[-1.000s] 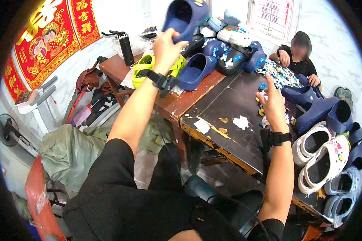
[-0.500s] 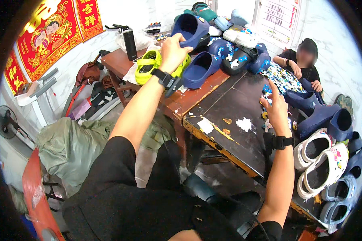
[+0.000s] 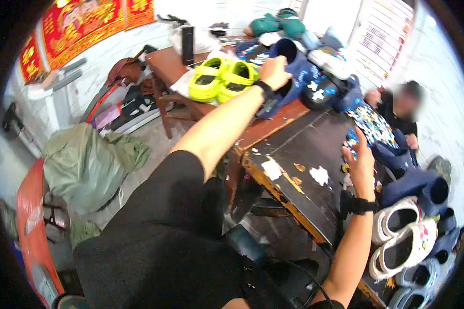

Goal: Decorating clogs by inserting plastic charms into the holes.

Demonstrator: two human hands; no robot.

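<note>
The head view looks forward and steeply down from the person's own head, past the black shirt, which fills the lower part close to the lens. It faces across the dark table from outside its near edge, the near left corner almost at centre, and reaches beyond the far edge to the pale wall. The left hand and right hand both fall within the wide fisheye circle.

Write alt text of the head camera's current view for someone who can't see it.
A bare left hand grips a navy clog beside yellow-green clogs, while the right hand is open over a worn dark table. White clogs stand at right; a person in black is behind heaped small colourful pieces.
</note>
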